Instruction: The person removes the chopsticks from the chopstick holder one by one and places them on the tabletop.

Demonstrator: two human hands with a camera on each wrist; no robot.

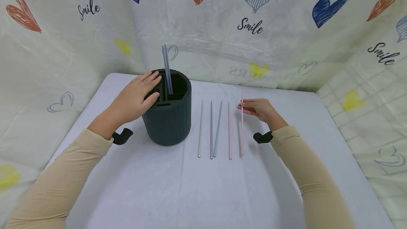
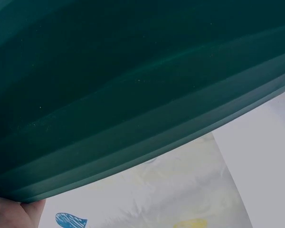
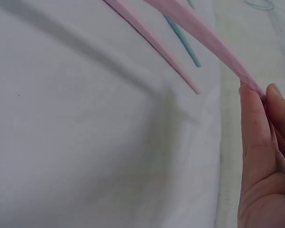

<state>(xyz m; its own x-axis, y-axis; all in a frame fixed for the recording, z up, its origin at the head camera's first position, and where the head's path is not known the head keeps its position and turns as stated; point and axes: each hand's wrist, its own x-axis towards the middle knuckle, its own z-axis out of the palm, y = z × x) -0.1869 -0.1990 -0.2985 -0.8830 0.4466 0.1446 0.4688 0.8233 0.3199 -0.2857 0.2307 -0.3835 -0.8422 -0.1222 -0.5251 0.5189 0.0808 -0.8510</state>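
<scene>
The left hand (image 1: 138, 96) lies flat on the rim of the holder (image 1: 168, 116), fingers straight and spread over its near-left edge, gripping nothing. The holder is a dark green ribbed cylinder standing upright on the tabletop (image 1: 159, 186), its top divided into compartments. Two grey-blue sticks (image 1: 167, 68) stand in one compartment, leaning together and rising above the rim. In the left wrist view the holder's ribbed wall (image 2: 133, 95) fills most of the picture, with a bit of the hand (image 2: 14, 213) at the lower left corner.

The right hand (image 1: 259, 109) pinches the far end of a light pink stick (image 1: 242, 130) between thumb and fingertips; the near end reaches toward the person. The right wrist view shows the fingers (image 3: 256, 137) closed on that stick's tip (image 3: 213, 45).

Four more sticks lie on the tabletop, side by side, to the right of the holder: one pale green (image 1: 200, 130), one lilac (image 1: 211, 130), one blue (image 1: 217, 130) slanting so its near end meets the lilac one, and one deeper pink (image 1: 229, 131) just beside the held stick. That makes seven sticks in all: two in the holder, four lying, one held.

A heart-printed sheet (image 1: 254, 27) with the word "Smile" hangs behind and around the tabletop.
</scene>
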